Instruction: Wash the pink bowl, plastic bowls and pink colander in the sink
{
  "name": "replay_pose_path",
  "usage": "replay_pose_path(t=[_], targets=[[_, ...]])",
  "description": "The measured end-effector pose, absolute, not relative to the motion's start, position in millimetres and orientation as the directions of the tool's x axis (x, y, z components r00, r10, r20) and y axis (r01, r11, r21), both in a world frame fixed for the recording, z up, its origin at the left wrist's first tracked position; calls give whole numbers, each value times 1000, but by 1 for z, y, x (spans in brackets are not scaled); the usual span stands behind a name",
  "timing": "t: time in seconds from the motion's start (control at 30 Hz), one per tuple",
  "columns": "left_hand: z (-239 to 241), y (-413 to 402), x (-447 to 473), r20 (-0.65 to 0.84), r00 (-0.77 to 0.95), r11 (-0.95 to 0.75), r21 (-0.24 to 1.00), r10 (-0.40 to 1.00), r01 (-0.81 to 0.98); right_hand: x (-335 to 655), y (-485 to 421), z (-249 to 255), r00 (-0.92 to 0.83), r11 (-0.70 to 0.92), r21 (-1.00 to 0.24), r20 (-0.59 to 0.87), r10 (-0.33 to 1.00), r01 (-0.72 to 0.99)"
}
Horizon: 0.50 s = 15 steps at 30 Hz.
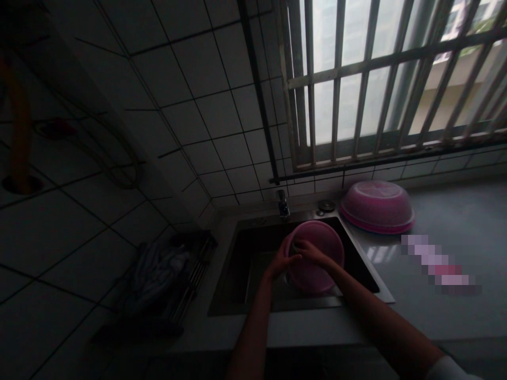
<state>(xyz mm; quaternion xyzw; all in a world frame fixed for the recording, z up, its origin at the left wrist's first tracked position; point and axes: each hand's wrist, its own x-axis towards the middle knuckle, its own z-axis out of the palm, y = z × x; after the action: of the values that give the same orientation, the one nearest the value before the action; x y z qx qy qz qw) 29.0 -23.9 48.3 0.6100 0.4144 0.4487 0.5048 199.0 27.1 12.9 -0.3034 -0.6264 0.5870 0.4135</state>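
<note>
Dim kitchen, head view. Round pink plastic basin (317,258) sits tilted inside the dark steel sink (253,264), open side facing up and toward the person, lower rim down near the sink floor.

Left hand (282,261) grips the basin's left rim, fingers curled over the edge. Right hand (311,252) is inside the basin near its upper left, fingers bent down onto something small and greenish (295,246) pressed against the inner wall; too dark to tell what it is, or how tight the grip is. Hands nearly touch each other at the rim.

Chrome faucet (282,203) stands at the back edge of the sink, just above the basin. Small round metal fitting (327,206) beside it to the right.

Second pink plastic basin (378,206) lies upside down on the grey counter (455,227), right of the sink, under the barred window (388,79). Apart from the first basin.

Left of the sink: dark wire dish rack (190,279) with pale crumpled cloth or bag (158,269) on it. Tiled wall (178,105) behind.
</note>
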Motion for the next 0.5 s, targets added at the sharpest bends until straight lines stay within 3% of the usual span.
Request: replay_pose_path(t=[0.07,0.13,0.27,0.33,0.4,0.5], targets=[[47,-24,28,113,232,-131,989,966,62,194,24,7,-599,80,-994,109,793,-74],[47,-24,29,100,221,-118,991,970,67,194,25,4,-577,82,-994,107,810,-69],[49,-25,31,117,257,-133,990,959,47,203,40,7,-216,217,-975,221,951,-41],[50,-25,32,126,274,-138,990,954,28,206,44,10,-142,242,-970,244,959,-35],[50,-25,31,117,267,-128,991,956,25,205,42,10,-210,231,-971,238,948,-57],[49,-25,29,97,241,-110,993,966,43,197,32,6,-468,142,-987,160,869,-73]])
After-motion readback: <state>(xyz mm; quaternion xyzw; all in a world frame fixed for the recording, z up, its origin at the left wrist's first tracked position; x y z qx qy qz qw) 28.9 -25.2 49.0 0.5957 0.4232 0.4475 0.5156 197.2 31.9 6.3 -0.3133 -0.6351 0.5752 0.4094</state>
